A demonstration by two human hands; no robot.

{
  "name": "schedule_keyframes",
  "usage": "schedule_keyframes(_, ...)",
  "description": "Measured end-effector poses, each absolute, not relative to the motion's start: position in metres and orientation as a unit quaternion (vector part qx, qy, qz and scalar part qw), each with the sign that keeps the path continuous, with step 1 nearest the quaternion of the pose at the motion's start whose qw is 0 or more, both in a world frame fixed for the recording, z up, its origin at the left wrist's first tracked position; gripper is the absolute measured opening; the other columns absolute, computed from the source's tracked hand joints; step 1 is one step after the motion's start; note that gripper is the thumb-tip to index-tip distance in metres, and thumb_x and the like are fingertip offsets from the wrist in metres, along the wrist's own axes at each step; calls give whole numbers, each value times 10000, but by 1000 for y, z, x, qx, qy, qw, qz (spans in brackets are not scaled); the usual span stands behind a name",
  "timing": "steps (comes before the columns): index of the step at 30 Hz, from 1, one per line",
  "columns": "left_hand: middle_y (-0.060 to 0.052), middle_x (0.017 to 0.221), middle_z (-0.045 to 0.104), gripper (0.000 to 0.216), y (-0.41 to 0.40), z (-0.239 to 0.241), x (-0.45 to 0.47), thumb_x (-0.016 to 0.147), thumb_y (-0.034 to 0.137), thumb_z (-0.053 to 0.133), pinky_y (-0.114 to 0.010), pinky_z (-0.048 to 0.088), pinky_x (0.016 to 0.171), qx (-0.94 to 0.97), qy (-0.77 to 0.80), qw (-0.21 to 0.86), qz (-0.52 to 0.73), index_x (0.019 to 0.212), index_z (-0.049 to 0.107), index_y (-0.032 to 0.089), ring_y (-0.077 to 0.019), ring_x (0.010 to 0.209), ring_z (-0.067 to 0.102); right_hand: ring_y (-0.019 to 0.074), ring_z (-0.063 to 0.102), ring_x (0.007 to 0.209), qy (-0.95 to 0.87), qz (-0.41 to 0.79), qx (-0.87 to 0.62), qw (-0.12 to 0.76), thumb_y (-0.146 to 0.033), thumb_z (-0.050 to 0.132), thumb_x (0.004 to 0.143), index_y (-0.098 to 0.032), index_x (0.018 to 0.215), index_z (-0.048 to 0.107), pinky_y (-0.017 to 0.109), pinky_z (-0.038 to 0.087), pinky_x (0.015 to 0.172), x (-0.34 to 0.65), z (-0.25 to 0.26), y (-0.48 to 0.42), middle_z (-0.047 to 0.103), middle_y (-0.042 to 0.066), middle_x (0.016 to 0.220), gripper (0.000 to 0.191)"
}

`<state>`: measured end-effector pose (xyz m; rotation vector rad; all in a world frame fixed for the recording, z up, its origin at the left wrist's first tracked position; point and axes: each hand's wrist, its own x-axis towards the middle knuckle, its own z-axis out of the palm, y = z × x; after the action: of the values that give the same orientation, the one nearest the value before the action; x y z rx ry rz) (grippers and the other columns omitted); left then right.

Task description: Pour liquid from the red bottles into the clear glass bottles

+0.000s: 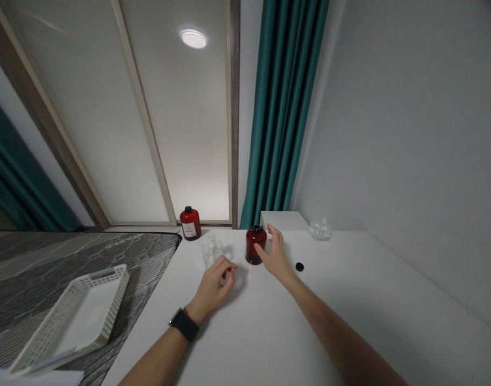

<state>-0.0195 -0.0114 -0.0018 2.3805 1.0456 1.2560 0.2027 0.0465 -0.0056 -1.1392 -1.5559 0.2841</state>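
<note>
A dark red glass bottle (252,244) without its cap stands upright on the white table. My right hand (275,254) is at its right side, thumb and fingers apart. The thumb overlaps the bottle in view; whether it touches the glass I cannot tell. My left hand (216,283), with a dark watch on the wrist, hovers lower left of the bottle. Its fingers are curled into a pinch, and anything between the tips is hidden or too small to name. Just behind it is a clear glass bottle (211,251). A round black cap (299,266) lies right of my right hand.
A capped red bottle (190,224) with a white label stands at the table's far left corner. A white box (284,220) and a clear glass dish (320,229) are at the back right. On the grey striped surface at left rests a white basket (116,305).
</note>
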Motion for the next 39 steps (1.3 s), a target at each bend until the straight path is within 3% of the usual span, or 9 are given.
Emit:
schedule_keyframes(6,-20,805,543,175,-12,-4,-16,933,136,434,-233,391,555,819,360,139,426,944,604,177,-147,674,535,311,507,1316,-657,178,-488,547,-314,679,816,-226,1508,291,566,370,1128,200,-12,59,525,165,1405,798)
schedule_keyframes(15,-22,849,569,211,-9,-8,-14,894,122,472,-275,447,639,818,366,144,420,1063,584,183,-161,708,547,274,602,1190,-649,232,-479,544,-272,681,764,-208,1486,346,503,429,1095,197,1,42,571,152,1362,799)
schedule_keyframes(22,-117,1227,555,700,-10,-9,-11,810,198,679,-431,511,890,805,364,179,432,1429,353,223,-244,1012,579,259,605,1171,-643,298,-457,537,-245,698,756,-260,1506,294,519,405,1111,195,9,0,574,113,1339,852)
schedule_keyframes(29,-176,1459,429,994,-12,-6,-11,760,385,822,-579,410,1090,810,331,238,422,1540,217,260,-366,1337,451,258,573,1241,-634,343,-433,542,-194,712,746,-294,1507,288,517,373,1146,188,2,-32,546,99,1381,876)
schedule_keyframes(39,-184,1504,382,997,-17,0,-6,740,431,849,-640,282,1174,822,323,253,396,1527,263,255,-384,1402,364,268,513,1330,-639,380,-399,537,-206,701,797,-309,1496,320,548,366,1163,192,-7,-36,508,106,1440,803)
